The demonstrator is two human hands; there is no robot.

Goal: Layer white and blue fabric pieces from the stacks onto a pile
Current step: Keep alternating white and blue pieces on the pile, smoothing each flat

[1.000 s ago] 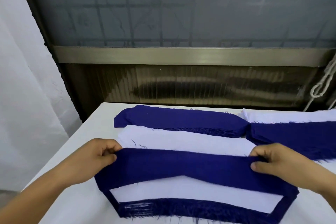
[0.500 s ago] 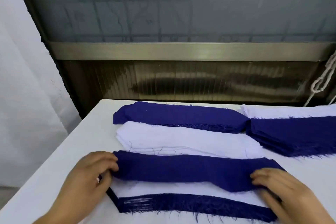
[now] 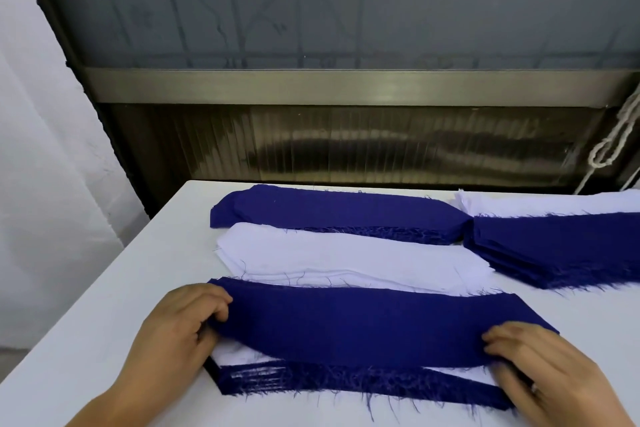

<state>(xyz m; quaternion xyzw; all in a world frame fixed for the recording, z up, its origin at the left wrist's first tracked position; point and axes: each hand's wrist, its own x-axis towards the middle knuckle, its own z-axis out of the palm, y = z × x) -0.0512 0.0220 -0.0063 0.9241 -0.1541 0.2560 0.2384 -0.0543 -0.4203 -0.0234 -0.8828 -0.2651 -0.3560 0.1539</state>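
Observation:
A long blue fabric piece (image 3: 353, 326) lies across the near pile (image 3: 363, 383) of alternating white and blue layers with frayed edges. My left hand (image 3: 180, 326) pinches the piece's left end with curled fingers. My right hand (image 3: 540, 367) rests on its right end, fingers fairly straight and pressing down. Behind the pile lies a white stack (image 3: 346, 260), and behind that a blue stack (image 3: 332, 215).
The white table (image 3: 104, 305) carries another blue stack (image 3: 561, 246) and a white stack (image 3: 540, 203) at the far right. A dark ribbed wall panel and a window run behind the table's far edge. A white rope (image 3: 613, 146) hangs at the right.
The blue piece came down from mid-air onto the near pile and spread flatter. Both hands lowered with it toward the pile's ends.

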